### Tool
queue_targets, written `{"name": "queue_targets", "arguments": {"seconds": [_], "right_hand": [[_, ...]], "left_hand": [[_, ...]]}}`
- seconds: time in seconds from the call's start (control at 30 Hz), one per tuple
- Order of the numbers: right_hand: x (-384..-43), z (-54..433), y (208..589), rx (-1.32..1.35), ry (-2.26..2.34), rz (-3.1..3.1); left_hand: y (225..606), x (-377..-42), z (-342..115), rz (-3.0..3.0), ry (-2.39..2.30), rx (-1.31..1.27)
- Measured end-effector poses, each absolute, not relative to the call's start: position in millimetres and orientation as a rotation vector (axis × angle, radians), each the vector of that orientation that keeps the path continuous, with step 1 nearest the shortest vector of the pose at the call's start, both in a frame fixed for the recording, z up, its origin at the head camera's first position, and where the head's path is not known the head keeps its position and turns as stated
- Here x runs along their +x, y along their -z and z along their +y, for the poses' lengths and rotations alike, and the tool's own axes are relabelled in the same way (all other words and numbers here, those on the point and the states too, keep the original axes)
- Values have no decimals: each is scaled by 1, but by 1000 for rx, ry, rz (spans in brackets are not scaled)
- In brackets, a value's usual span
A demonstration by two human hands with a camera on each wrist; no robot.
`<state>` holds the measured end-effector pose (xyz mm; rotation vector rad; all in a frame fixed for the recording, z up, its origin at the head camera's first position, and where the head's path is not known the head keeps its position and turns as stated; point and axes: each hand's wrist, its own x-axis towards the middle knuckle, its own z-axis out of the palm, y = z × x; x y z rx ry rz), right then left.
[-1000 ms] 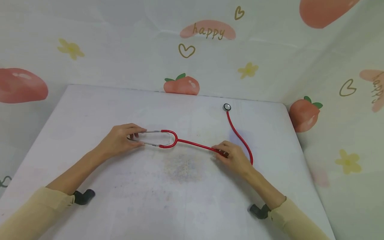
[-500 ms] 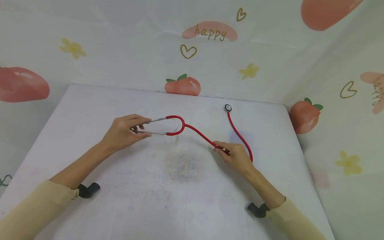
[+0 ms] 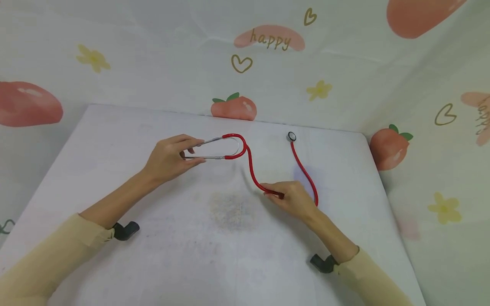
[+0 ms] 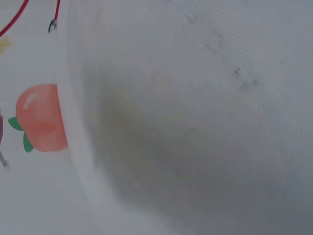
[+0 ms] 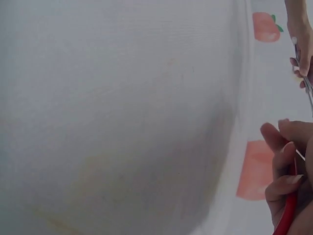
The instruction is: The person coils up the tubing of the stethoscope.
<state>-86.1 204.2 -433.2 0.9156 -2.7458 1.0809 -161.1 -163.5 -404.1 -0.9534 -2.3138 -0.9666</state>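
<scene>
A stethoscope (image 3: pixel 250 168) with red tubing and metal ear tubes stretches between both hands. My left hand (image 3: pixel 168 157) grips the two metal ear tubes near their ends, fingers on one tube and thumb on the other; the eartips are hidden in the hand in the head view. The red Y-joint hangs right of it, above the table. Lower right, my right hand (image 3: pixel 292 197) pinches the red tube, which also shows between curled fingers in the right wrist view. Beyond that hand the tubing runs back to the round chest piece (image 3: pixel 292 136) on the table.
The white table (image 3: pixel 183 263) has a stained patch near its middle. Behind it and on the right rise white cloth walls (image 3: pixel 160 55) printed with peaches, flowers and hearts. A dark bent wrist mount (image 3: pixel 126 230) shows at the left sleeve, another wrist mount (image 3: pixel 323 263) at the right.
My left hand has moved up and to the right with the ear tubes. The tube between the hands has gone from nearly straight to a slack bend. The right hand has shifted slightly.
</scene>
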Motion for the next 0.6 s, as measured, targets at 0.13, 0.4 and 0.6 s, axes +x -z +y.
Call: {"name": "queue_targets", "arguments": {"seconds": [0.13, 0.4, 0.6], "right_hand": [[-86, 205, 432, 988, -1109, -2696], [-87, 209, 431, 975, -1229, -2375], [-90, 210, 428, 963, -1363, -2246]], "left_hand": [[403, -162, -160, -2334, 949, -924], [402, -165, -163, -2384, 918, -860], [405, -166, -164, -2410, 902, -859]]}}
